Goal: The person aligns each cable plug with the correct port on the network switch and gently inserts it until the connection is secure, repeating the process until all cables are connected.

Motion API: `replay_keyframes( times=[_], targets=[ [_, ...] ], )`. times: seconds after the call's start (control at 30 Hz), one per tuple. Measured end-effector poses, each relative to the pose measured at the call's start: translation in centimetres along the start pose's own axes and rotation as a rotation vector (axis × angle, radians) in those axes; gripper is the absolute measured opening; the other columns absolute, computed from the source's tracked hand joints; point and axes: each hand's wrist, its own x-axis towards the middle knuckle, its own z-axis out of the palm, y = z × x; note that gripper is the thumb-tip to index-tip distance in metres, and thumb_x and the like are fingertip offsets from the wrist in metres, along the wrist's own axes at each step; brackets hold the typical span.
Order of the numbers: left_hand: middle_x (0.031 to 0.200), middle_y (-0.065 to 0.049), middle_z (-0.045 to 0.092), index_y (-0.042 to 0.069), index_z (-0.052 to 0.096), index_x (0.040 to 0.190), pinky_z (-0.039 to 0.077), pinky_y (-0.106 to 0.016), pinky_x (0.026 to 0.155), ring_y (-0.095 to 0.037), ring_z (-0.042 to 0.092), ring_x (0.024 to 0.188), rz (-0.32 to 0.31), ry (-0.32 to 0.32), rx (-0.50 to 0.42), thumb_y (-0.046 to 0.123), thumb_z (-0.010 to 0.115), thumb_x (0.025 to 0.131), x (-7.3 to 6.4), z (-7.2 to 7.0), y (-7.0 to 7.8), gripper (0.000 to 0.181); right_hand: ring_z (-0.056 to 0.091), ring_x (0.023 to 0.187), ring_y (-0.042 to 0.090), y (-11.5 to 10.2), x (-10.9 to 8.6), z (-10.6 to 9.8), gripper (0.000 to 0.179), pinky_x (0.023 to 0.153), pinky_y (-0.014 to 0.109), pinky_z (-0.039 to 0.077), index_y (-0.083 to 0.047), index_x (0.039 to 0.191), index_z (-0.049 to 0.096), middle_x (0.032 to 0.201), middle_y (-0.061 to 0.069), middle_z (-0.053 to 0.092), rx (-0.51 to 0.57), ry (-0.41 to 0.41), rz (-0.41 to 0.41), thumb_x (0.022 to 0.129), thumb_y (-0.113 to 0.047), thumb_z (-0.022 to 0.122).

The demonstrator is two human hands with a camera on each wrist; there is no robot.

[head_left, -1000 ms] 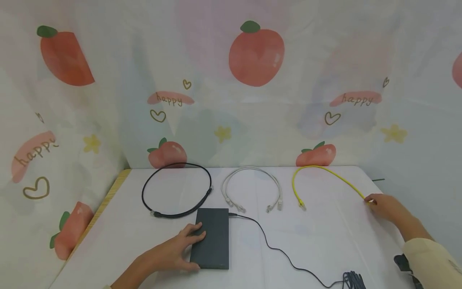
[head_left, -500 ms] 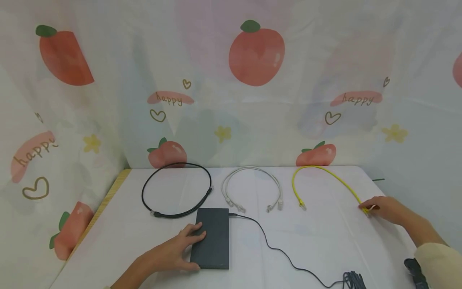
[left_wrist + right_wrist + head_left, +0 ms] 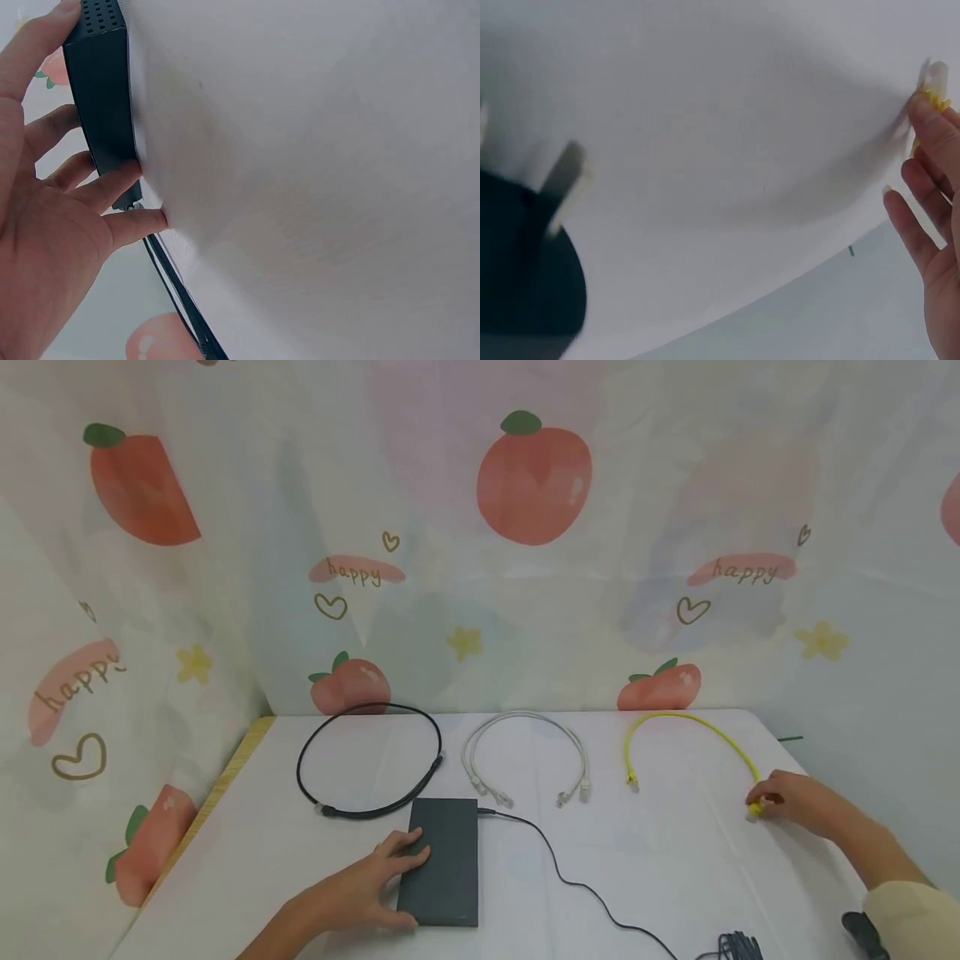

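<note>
Yellow cable (image 3: pixel 667 713) is arched at the head view's right, pinched near its lower end by the right hand (image 3: pixel 806 806); a dark box (image 3: pixel 444 864), lower centre, is touched by the left hand (image 3: pixel 363 883). In the left wrist view, its fingers are spread. In the right wrist view, the plug (image 3: pixel 938 75) is pinched, upper right; the cable, probably light and springy, is best gripped there.

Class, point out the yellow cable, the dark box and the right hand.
Yellow cable (image 3: pixel 667 713), head view: top of its arc.
Dark box (image 3: pixel 446 863), head view: middle of its upper face.
Right hand (image 3: pixel 801 805), head view: back of the hand.
</note>
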Motion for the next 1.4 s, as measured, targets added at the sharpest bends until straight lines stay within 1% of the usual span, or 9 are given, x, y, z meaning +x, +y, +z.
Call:
replay_keyframes(
  times=[0.1,0.2,0.33,0.43,0.53,0.67,0.9,1.0,1.4],
  targets=[
    [0.152,-0.007,0.018,0.015,0.04,0.145,0.033,-0.051,0.102,-0.036,0.024,0.136,0.0,-0.002,-0.002,0.057,0.07,0.076,-0.1,0.1,0.0,0.086,0.053,0.078,0.021,-0.3,-0.4,0.3,0.014,0.069,0.041,0.048,-0.009,0.09,0.072,0.085,0.0,0.055,-0.011,0.045,-0.03,0.077,-0.013,0.076],
    [0.152,-0.007,0.018,0.014,0.04,0.144,0.033,-0.05,0.102,-0.036,0.025,0.135,0.006,0.002,0.003,0.057,0.07,0.076,-0.1,0.2,0.0,0.086,0.058,0.084,0.031,-0.8,-0.5,0.4,0.014,0.075,0.049,0.049,-0.008,0.087,0.071,0.088,0.004,0.062,-0.011,0.094,-0.038,0.075,-0.014,0.077],
    [0.152,-0.008,0.019,0.014,0.04,0.144,0.034,-0.05,0.101,-0.035,0.027,0.135,0.018,0.012,0.018,0.059,0.069,0.076,0.0,0.2,-0.1,0.087,0.06,0.089,0.037,-2.0,-0.7,0.3,0.012,0.077,0.054,0.048,-0.005,0.088,0.069,0.088,0.009,0.067,0.005,0.155,-0.046,0.079,-0.012,0.074],
    [0.152,-0.008,0.019,0.014,0.04,0.144,0.034,-0.05,0.101,-0.035,0.026,0.135,0.018,0.013,0.019,0.059,0.069,0.075,0.0,0.2,-0.2,0.087,0.061,0.082,0.03,-3.0,-0.9,0.3,0.013,0.073,0.048,0.051,-0.003,0.091,0.068,0.087,0.006,0.067,0.018,0.205,-0.066,0.081,-0.01,0.072],
    [0.152,-0.008,0.018,0.014,0.04,0.144,0.033,-0.051,0.102,-0.036,0.025,0.135,0.016,0.011,0.012,0.057,0.07,0.076,0.0,0.1,-0.2,0.087,0.062,0.078,0.025,-4.2,-0.9,0.4,0.019,0.068,0.041,0.053,0.0,0.096,0.069,0.089,0.008,0.067,0.031,0.23,-0.08,0.08,-0.009,0.073],
    [0.152,-0.008,0.018,0.014,0.039,0.145,0.033,-0.051,0.102,-0.037,0.024,0.136,0.008,0.001,0.008,0.057,0.07,0.076,-0.1,0.1,-0.2,0.087,0.062,0.076,0.02,-6.1,-1.0,0.5,0.025,0.065,0.036,0.053,0.0,0.1,0.07,0.093,0.01,0.068,0.032,0.224,-0.085,0.079,-0.012,0.074],
    [0.152,-0.006,0.019,0.016,0.039,0.145,0.035,-0.05,0.101,-0.035,0.026,0.135,0.008,0.004,0.038,0.059,0.069,0.076,0.0,0.2,-0.2,0.087,0.059,0.076,0.009,-9.0,-1.3,0.5,0.022,0.066,0.029,0.052,-0.006,0.101,0.072,0.089,-0.004,0.067,0.033,0.225,-0.141,0.08,-0.014,0.074],
    [0.152,-0.005,0.019,0.017,0.039,0.145,0.035,-0.049,0.101,-0.034,0.026,0.136,-0.001,0.003,0.043,0.059,0.069,0.075,0.1,0.3,-0.3,0.087,0.056,0.074,0.005,-10.1,-1.5,0.5,0.021,0.064,0.026,0.051,-0.007,0.1,0.072,0.088,-0.007,0.066,0.034,0.208,-0.152,0.08,-0.015,0.074],
    [0.152,-0.006,0.019,0.016,0.039,0.145,0.035,-0.049,0.101,-0.034,0.026,0.135,0.014,0.011,0.043,0.06,0.069,0.074,0.1,0.3,-0.5,0.089,0.054,0.073,0.001,-14.2,-2.4,1.5,0.017,0.064,0.026,0.05,-0.014,0.096,0.073,0.085,-0.014,0.063,0.042,0.139,-0.164,0.079,-0.016,0.075]
  ],
)
